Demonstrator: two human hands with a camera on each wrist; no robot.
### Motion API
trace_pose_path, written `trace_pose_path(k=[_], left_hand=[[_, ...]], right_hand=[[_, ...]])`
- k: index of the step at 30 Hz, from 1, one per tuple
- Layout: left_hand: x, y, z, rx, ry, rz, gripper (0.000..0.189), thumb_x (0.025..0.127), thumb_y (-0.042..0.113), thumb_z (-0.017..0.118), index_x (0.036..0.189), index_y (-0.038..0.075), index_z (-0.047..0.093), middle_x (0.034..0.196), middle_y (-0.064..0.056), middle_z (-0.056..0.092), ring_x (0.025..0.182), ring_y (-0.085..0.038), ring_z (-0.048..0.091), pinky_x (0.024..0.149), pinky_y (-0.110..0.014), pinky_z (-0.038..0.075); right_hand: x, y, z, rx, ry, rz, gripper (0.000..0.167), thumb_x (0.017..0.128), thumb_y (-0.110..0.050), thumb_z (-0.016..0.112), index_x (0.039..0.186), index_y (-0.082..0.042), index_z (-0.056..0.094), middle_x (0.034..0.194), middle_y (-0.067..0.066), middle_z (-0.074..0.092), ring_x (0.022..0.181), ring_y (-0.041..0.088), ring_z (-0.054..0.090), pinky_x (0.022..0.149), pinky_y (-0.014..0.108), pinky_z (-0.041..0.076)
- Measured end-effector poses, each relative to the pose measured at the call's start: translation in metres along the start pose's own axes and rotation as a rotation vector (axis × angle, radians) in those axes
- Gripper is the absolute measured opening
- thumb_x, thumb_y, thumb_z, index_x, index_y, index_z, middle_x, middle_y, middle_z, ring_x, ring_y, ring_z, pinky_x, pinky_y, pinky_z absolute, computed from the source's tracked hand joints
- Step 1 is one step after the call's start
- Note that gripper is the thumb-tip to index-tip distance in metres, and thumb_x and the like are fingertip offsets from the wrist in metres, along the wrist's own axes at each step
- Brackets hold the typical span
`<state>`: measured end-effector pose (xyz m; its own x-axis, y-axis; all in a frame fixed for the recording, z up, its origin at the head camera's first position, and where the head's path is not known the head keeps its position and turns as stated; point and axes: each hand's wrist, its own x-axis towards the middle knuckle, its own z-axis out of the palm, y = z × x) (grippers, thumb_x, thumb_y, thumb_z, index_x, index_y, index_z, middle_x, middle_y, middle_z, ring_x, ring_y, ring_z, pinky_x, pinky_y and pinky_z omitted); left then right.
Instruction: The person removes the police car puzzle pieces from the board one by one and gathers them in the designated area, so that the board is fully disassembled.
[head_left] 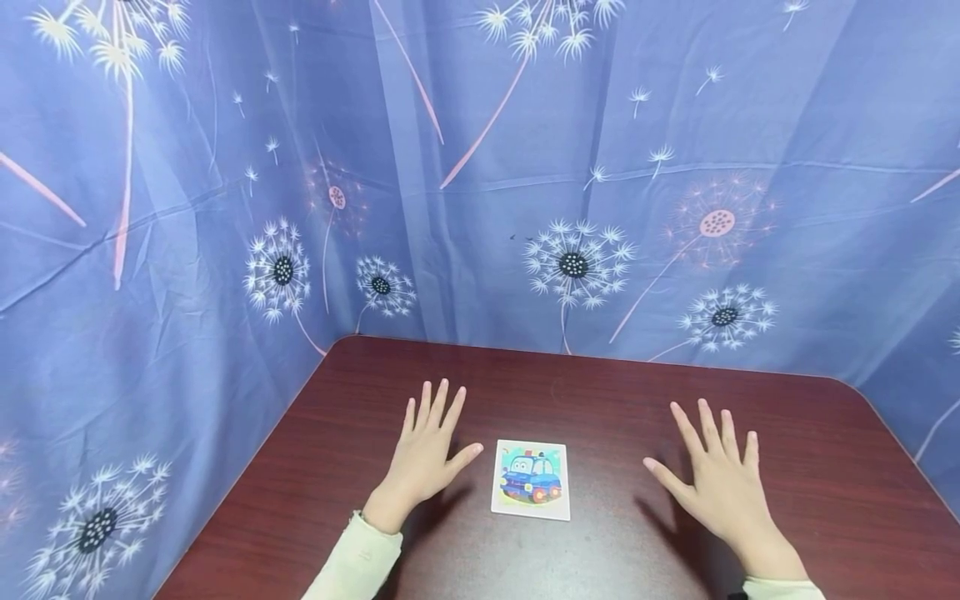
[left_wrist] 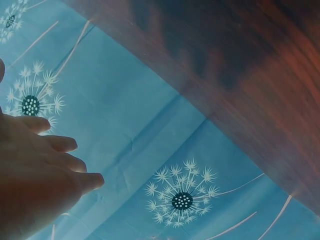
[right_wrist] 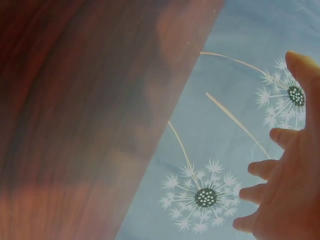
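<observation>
A square white-edged picture puzzle or card [head_left: 531, 480] with a blue cartoon police car on it lies flat on the dark red-brown table. To its left, my left hand [head_left: 423, 462] hovers palm down with fingers spread, the thumb pointing at the card's upper left edge but apart from it. My right hand [head_left: 723, 492] is spread the same way further off on the right. Neither hand holds anything. Each wrist view shows only spread fingers, the left hand [left_wrist: 40, 175] and the right hand [right_wrist: 285, 190], over table and curtain.
The wooden table [head_left: 600, 400] has rounded far corners. A blue curtain [head_left: 465, 250] printed with white and pink dandelions hangs along its back and both sides. Shadows of the hands fall on the tabletop.
</observation>
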<state>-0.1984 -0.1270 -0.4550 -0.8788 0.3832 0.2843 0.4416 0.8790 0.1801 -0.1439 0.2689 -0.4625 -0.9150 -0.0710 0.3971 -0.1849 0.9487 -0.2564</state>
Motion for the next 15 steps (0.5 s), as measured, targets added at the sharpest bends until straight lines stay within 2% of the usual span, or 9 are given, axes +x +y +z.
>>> trace_pose_path(k=[7, 15], left_hand=[[-0.001, 0.003, 0.002, -0.022, 0.011, 0.018, 0.081, 0.093, 0.056, 0.050, 0.155, 0.016, 0.019, 0.160, -0.015, 0.012, 0.147, -0.033, 0.000, 0.116, -0.056, 0.010], [-0.003, 0.007, 0.000, -0.036, 0.027, 0.051, 0.078, 0.094, 0.053, 0.051, 0.155, 0.017, 0.019, 0.160, -0.014, 0.015, 0.147, -0.029, 0.001, 0.117, -0.050, 0.008]], right_hand=[[0.005, -0.007, 0.001, 0.037, 0.026, -0.047, 0.088, 0.085, -0.053, 0.062, 0.155, -0.024, 0.017, 0.155, 0.025, 0.020, 0.142, 0.048, 0.009, 0.112, 0.061, -0.010], [0.011, -0.016, 0.004, 0.076, 0.059, -0.096, 0.080, 0.088, -0.047, 0.062, 0.154, -0.023, 0.025, 0.151, 0.024, 0.030, 0.142, 0.044, 0.017, 0.113, 0.061, -0.003]])
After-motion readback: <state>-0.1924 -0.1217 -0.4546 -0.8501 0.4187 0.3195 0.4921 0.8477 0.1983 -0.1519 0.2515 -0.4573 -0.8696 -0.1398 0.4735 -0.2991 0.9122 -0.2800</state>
